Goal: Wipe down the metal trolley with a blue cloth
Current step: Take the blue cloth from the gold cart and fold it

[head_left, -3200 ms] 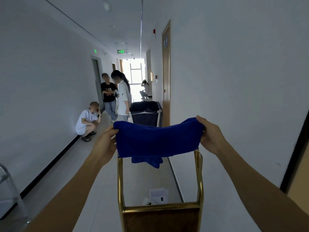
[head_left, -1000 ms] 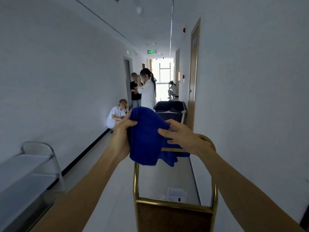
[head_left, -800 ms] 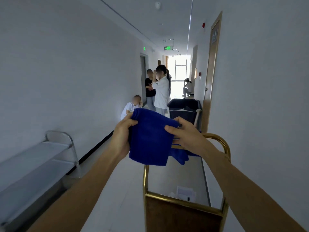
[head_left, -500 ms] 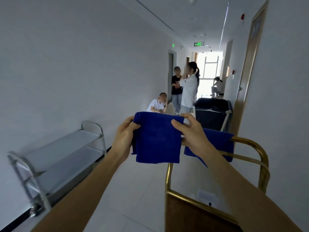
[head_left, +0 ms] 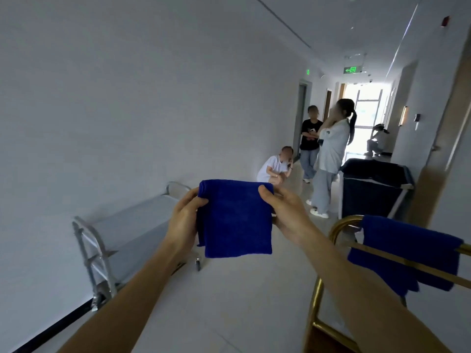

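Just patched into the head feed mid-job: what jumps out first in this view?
The folded blue cloth at centre, held up by its top corners between the left hand and right hand. Behind it, the silver metal trolley stands against the left wall. At right, a second blue cloth hangs over a gold cart rail.

Deep blue cloth (head_left: 235, 220), plain; silver-grey metal trolley (head_left: 132, 225); gold-coloured cart frame (head_left: 316, 299); second blue cloth (head_left: 405, 253).
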Tool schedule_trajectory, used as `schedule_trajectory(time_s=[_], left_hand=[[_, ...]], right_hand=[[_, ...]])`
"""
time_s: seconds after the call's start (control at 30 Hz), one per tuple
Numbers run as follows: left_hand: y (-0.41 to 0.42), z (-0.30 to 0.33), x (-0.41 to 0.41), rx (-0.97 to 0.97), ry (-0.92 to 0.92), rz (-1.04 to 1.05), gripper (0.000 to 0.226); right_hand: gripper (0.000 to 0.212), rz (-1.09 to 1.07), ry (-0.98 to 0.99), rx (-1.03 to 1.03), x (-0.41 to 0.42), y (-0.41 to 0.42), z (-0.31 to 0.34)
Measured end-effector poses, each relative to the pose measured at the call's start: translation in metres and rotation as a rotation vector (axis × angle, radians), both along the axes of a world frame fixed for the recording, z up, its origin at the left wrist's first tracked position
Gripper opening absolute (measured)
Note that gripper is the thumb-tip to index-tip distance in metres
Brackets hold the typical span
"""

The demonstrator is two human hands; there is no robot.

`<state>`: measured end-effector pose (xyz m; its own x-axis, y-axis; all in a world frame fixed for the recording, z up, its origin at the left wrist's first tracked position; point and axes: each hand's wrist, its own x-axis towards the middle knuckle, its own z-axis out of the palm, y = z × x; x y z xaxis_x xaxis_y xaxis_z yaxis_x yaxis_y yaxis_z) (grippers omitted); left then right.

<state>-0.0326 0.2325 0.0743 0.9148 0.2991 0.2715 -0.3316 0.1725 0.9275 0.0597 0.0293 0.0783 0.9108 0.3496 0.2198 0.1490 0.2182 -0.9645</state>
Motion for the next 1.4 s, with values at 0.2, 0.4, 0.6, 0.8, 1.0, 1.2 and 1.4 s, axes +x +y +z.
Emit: schedule_trajectory(time_s=[0.2,0.4,0.6,0.8,1.0,1.2,1.4], left_hand=[[0.076,-0.004,0.022,-0.023,0.032,0.053,0.022],[0.139,-0.018,0.046,-0.025,0.046,0.060,0.022],[0.184,-0.035,0.084,-0.070,0.107,0.143,0.024],[0.221,-0.051,0.139,-0.149,0.161,0.199,0.028],[0.258,-0.047,0.214,-0.165,0.192,0.239,0.020],[0.296,-0.039,0.292,-0.195,0.175,0.314,0.026],[0.337,-0.037,0.354,-0.174,0.175,0.348,0.021]], right_hand=[[0.037,0.059,0.110,0.054,0.030,0.084,-0.010],[0.041,0.091,0.214,0.106,0.057,0.157,-0.030],[0.042,0.133,0.279,0.089,0.095,0.207,-0.050],[0.042,0.161,0.315,0.065,0.157,0.251,-0.066],[0.044,0.245,0.333,0.067,0.239,0.295,-0.066],[0.050,0.376,0.369,0.081,0.323,0.335,-0.057],[0.061,0.572,0.450,0.136,0.382,0.372,-0.066]])
